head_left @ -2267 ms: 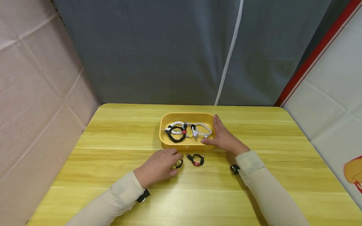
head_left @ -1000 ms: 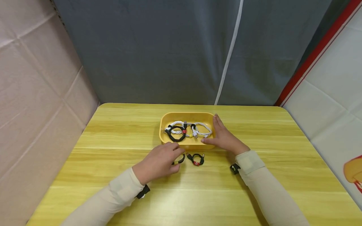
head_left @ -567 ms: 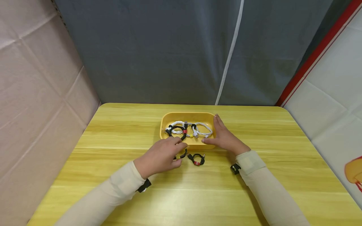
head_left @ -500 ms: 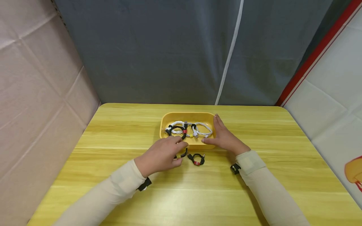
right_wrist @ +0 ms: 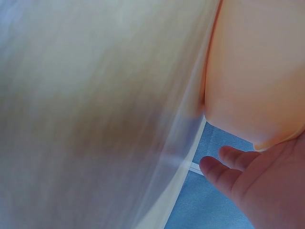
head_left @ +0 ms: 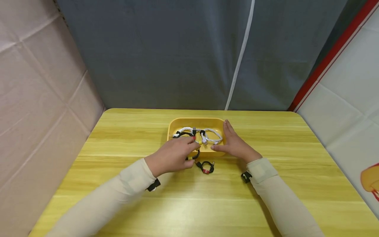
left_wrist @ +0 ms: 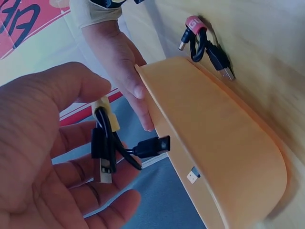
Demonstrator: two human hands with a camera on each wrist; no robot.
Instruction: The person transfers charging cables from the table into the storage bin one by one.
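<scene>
My left hand (head_left: 192, 150) pinches a small black cable coil with a yellow tie (head_left: 196, 154) and holds it just above the front rim of the yellow tray (head_left: 195, 119). The left wrist view shows that coil (left_wrist: 107, 143) between thumb and fingers, beside the tray's wall (left_wrist: 224, 138). A second black coil with a red tie (head_left: 205, 167) lies on the table before the tray. My right hand (head_left: 234, 143) rests flat against the tray's right side, fingers straight. White coils (head_left: 211, 135) and a black coil (head_left: 183, 134) lie in the tray.
The yellow wooden table (head_left: 266, 204) stretches wide on both sides and toward me. A grey curtain (head_left: 177, 56) with a white cord (head_left: 241, 56) hangs behind it. A beige padded wall (head_left: 38, 92) stands at the left, a red-edged white banner (head_left: 346, 92) at the right.
My left hand has picked the yellow-tied black coil off the table and carried it up and right to the tray's front rim. The right hand has stayed put.
</scene>
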